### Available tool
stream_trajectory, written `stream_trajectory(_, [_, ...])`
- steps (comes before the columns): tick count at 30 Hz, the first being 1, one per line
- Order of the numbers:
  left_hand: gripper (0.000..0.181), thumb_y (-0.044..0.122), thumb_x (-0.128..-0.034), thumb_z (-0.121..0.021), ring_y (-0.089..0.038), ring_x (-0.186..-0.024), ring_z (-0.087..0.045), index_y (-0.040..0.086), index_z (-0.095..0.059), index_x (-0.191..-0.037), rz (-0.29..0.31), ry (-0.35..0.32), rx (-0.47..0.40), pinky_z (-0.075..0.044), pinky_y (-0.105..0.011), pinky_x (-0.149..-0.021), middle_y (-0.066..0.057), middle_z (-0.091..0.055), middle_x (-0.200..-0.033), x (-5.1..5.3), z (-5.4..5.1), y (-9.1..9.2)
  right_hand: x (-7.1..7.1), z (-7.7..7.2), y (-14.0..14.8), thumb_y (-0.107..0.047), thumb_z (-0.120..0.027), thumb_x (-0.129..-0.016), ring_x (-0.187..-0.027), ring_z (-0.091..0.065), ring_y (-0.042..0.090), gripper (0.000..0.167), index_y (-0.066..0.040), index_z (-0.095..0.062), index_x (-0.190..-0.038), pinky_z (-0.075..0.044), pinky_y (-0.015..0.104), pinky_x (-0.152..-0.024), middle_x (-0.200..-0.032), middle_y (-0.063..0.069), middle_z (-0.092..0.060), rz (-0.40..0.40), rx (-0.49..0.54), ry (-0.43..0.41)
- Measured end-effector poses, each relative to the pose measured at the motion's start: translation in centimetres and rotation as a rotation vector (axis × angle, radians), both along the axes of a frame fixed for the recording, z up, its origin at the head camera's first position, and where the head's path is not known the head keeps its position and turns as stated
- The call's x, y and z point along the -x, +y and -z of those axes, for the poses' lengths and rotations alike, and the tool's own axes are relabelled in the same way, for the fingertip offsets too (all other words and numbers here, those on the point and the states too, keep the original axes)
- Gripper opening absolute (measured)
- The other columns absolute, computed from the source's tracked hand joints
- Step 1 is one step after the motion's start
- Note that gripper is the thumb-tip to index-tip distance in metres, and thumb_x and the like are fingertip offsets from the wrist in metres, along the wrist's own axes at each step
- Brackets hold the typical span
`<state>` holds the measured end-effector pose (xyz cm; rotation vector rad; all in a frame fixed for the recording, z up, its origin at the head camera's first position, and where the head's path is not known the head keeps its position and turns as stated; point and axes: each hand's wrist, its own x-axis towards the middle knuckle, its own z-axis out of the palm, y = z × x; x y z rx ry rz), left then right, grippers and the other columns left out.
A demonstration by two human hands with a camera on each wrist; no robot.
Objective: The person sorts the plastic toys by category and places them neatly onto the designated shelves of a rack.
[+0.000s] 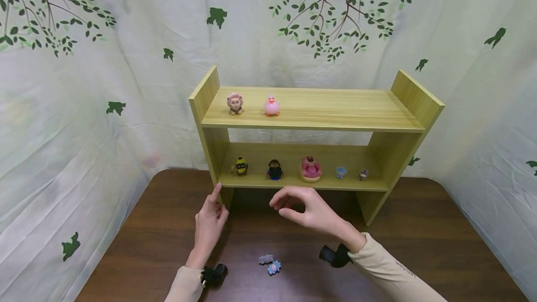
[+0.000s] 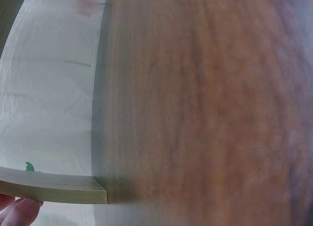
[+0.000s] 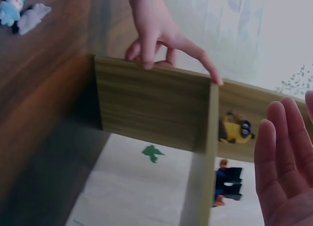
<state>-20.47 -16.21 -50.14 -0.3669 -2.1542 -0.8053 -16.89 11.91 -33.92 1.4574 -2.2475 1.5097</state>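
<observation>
My left hand [image 1: 209,225] is at the lower left side panel of the wooden shelf [image 1: 312,108], its index finger stretched up to the lower board's front corner. In the right wrist view that left hand [image 3: 161,33] has its thumb over the panel's front edge and other fingers behind it. My right hand [image 1: 312,211] hovers before the lower board, fingers softly bent, nothing in them. On that board stand a yellow-and-black figure [image 1: 241,166], a dark-haired figure [image 1: 274,170], a pink bear figure [image 1: 310,169], a small blue figure [image 1: 341,172] and a small grey figure [image 1: 363,175].
A pinkish figure [image 1: 235,103] and a pink duck [image 1: 271,106] stand on the upper board. Nearer me, a grey figure [image 1: 265,259] and a blue figure [image 1: 274,267] lie on the brown table [image 1: 147,227]. A leaf-printed white curtain [image 1: 147,83] hangs behind.
</observation>
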Motion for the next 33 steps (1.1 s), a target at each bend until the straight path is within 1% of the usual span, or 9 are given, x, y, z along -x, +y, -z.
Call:
stream_trajectory(3, [0.086,-0.018,-0.0759,-0.062,-0.008,-0.055,-0.035,0.021,-0.033,-0.147,-0.001,-0.004,-0.002,-0.034,-0.024,-0.047,-0.005,-0.041,-0.078,0.0,0.1,0.0,0.6,2.1,0.0,0.0,-0.062,-0.089,-0.089,-0.063,0.018,0.018,-0.005,-0.064,-0.106,-0.052,0.036,-0.078,-0.1,0.002,-0.065,-0.014,-0.013,-0.016])
stream_trajectory(5, [0.086,-0.018,-0.0759,-0.062,-0.008,-0.055,-0.035,0.021,-0.033,-0.147,-0.001,-0.005,-0.002,-0.034,-0.024,-0.046,-0.005,-0.041,-0.078,0.0,0.1,0.0,0.7,3.1,-0.1,-0.001,-0.062,-0.09,-0.089,-0.063,0.019,0.019,-0.007,-0.064,-0.107,-0.052,0.034,-0.078,-0.1,0.001,-0.065,-0.024,-0.014,-0.023])
stream_trajectory(8, [0.086,-0.018,-0.0755,-0.062,-0.008,-0.056,-0.035,0.021,-0.033,-0.147,0.0,0.0,-0.002,-0.034,-0.024,-0.046,-0.005,-0.041,-0.078,0.0,0.1,0.0,-0.1,2.8,-0.4,0.005,-0.062,-0.087,-0.087,-0.063,0.026,0.018,-0.002,-0.064,-0.104,-0.052,0.035,-0.077,-0.097,0.005,-0.065,-0.029,-0.013,-0.037])
stream_trajectory(11, [0.087,-0.019,-0.0748,-0.062,-0.007,-0.056,-0.035,0.021,-0.034,-0.147,0.001,0.01,-0.002,-0.034,-0.024,-0.046,-0.004,-0.041,-0.078,0.0,0.0,0.0,-0.7,2.4,-0.6,0.007,-0.062,-0.086,-0.086,-0.063,0.027,0.017,0.002,-0.064,-0.102,-0.052,0.037,-0.076,-0.095,0.007,-0.066,-0.031,-0.019,-0.047])
stream_trajectory(18, [0.087,-0.019,-0.0747,-0.062,-0.007,-0.056,-0.035,0.021,-0.033,-0.147,0.002,0.009,0.0,-0.034,-0.023,-0.046,-0.004,-0.041,-0.078,0.0,0.0,0.0,-0.9,3.8,-0.8,0.006,-0.062,-0.086,-0.086,-0.063,0.027,0.016,0.003,-0.064,-0.102,-0.052,0.039,-0.077,-0.095,0.008,-0.066,-0.049,-0.051,-0.057])
stream_trajectory(21, [0.087,-0.019,-0.0747,-0.061,-0.007,-0.056,-0.035,0.021,-0.033,-0.147,0.002,0.007,-0.002,-0.034,-0.023,-0.046,-0.005,-0.041,-0.078,0.0,0.0,0.0,-0.9,4.6,-0.8,0.008,-0.062,-0.086,-0.086,-0.063,0.029,0.018,0.003,-0.064,-0.103,-0.053,0.035,-0.075,-0.096,0.009,-0.066,-0.055,-0.067,-0.109])
stream_trajectory(27, [0.087,-0.019,-0.0748,-0.061,-0.007,-0.056,-0.035,0.021,-0.033,-0.147,0.0,0.006,-0.005,-0.034,-0.024,-0.046,-0.005,-0.041,-0.078,-0.1,0.0,0.0,-0.1,7.8,-0.7,0.009,-0.061,-0.086,-0.088,-0.064,0.028,0.025,-0.004,-0.064,-0.107,-0.053,0.03,-0.074,-0.099,0.006,-0.065,-0.045,-0.101,-0.201])
stream_trajectory(29, [0.087,-0.019,-0.0748,-0.062,-0.007,-0.056,-0.035,0.021,-0.033,-0.147,0.001,0.005,-0.004,-0.034,-0.024,-0.046,-0.004,-0.04,-0.078,-0.1,0.0,0.0,0.1,8.8,-0.7,0.007,-0.062,-0.086,-0.089,-0.064,0.026,0.026,-0.007,-0.064,-0.108,-0.053,0.029,-0.074,-0.1,0.004,-0.065,-0.049,-0.108,-0.207])
stream_trajectory(33, [0.087,-0.019,-0.075,-0.061,-0.007,-0.056,-0.035,0.022,-0.033,-0.147,0.001,0.006,0.001,-0.034,-0.024,-0.047,-0.004,-0.04,-0.078,0.0,0.1,0.0,0.2,9.8,-0.6,0.005,-0.063,-0.087,-0.089,-0.064,0.022,0.027,-0.011,-0.064,-0.108,-0.052,0.027,-0.074,-0.1,0.0,-0.066,-0.064,-0.109,-0.193])
